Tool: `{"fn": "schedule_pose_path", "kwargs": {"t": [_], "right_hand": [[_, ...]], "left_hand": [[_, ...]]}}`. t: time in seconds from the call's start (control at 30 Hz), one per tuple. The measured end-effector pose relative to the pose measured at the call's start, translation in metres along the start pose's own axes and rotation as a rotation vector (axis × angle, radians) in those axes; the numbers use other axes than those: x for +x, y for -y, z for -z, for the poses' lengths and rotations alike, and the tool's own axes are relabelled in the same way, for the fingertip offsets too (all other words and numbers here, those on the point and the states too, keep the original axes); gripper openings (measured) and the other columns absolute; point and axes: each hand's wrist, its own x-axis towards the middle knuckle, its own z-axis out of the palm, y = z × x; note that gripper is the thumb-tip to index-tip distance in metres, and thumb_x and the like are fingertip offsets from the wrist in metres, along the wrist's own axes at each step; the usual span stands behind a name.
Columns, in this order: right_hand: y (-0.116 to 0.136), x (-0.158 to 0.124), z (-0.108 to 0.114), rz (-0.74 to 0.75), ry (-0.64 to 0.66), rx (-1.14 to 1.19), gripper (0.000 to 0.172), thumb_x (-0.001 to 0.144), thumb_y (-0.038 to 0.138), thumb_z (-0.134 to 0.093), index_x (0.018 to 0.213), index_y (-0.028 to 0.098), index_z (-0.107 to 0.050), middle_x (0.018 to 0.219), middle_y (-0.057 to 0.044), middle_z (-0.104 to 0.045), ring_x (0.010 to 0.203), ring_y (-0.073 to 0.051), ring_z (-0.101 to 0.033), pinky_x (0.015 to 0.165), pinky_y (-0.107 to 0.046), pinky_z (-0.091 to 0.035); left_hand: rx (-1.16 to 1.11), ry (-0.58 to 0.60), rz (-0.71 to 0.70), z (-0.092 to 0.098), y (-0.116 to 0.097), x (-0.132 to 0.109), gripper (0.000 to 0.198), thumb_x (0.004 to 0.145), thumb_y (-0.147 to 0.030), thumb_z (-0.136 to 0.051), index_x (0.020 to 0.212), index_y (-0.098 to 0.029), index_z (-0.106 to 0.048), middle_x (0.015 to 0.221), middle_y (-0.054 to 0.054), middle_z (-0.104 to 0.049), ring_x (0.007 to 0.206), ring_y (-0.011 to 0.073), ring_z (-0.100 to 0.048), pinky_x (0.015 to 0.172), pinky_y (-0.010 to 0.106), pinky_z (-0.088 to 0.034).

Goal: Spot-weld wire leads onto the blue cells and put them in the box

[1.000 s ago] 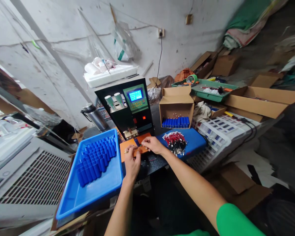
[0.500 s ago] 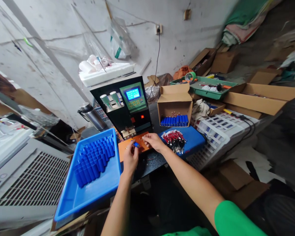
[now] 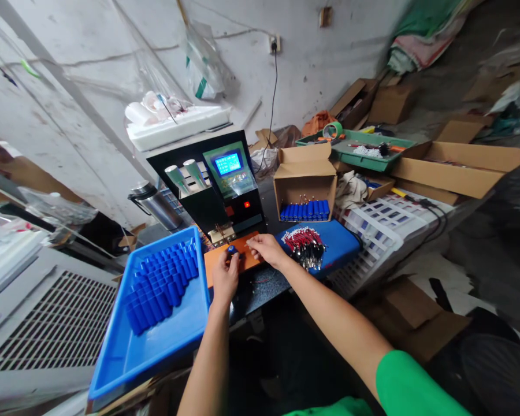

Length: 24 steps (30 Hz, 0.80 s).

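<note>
Left hand [image 3: 225,276] holding blue cylinder [image 3: 231,250], its end now turned upward, right hand [image 3: 266,249] pinched narrow, contents unclear

Soft, dim light, glowing screen [image 3: 228,163], smeared edges

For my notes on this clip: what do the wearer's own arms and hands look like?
The left hand and right hand are ungloved, and both forearms are bare. The right arm has a plain bright green sleeve ending well above the wrist. The left sleeve is out of view.
</note>
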Motion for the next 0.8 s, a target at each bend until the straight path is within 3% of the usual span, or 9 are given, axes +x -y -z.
{"fn": "schedule_pose_path", "kwargs": {"t": [0.33, 0.8], "right_hand": [[0.009, 0.002, -0.023, -0.052, -0.011, 0.051, 0.027, 0.069, 0.034, -0.075, 0.061, 0.014, -0.059, 0.053, 0.003, -0.057, 0.045, -0.005, -0.049, 0.040, -0.015, -0.034], [0.000, 0.014, -0.040, -0.004, -0.001, -0.152, 0.024, 0.076, 0.028, -0.071, 0.060, 0.017, -0.058, 0.051, 0.003, -0.057, 0.044, -0.008, -0.052, 0.040, -0.017, -0.039]], "left_hand": [[0.057, -0.046, -0.001, -0.003, 0.004, -0.003, 0.035, 0.091, -0.044, -0.049, 0.109, -0.018, -0.063, 0.097, 0.007, -0.072, 0.081, 0.0193, -0.066, 0.076, 0.032, -0.049], [0.271, -0.084, 0.023, -0.005, 0.012, 0.000, 0.037, 0.093, -0.037, -0.046, 0.119, -0.019, -0.063, 0.087, 0.007, -0.069, 0.074, 0.0206, -0.063, 0.069, 0.032, -0.047]]}}
